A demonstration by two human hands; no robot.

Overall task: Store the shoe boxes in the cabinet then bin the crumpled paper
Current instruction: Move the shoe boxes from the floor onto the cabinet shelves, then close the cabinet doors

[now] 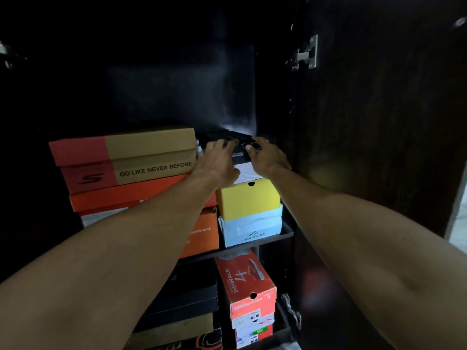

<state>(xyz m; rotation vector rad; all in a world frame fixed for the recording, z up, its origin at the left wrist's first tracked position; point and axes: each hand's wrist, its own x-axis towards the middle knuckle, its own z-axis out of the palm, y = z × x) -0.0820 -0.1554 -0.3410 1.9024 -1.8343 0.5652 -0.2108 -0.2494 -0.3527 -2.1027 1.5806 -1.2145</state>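
Both my hands reach into a dark cabinet (353, 122). A black shoe box (240, 154) with a white lower part sits on top of a yellow box (249, 199) on the upper shelf's right side. My left hand (218, 160) grips the black box's left end, fingers curled over its lid. My right hand (267, 155) grips its right end the same way. Left of it stands a red and tan box (126, 157) on an orange box (126, 198). No crumpled paper is in view.
Under the yellow box lies a pale blue box (252, 232) on the shelf's edge (286, 234). The lower shelf holds a red box (246, 281), black boxes (187, 304) and more. The cabinet door (394, 109) stands open at right, with a metal hinge (304, 54).
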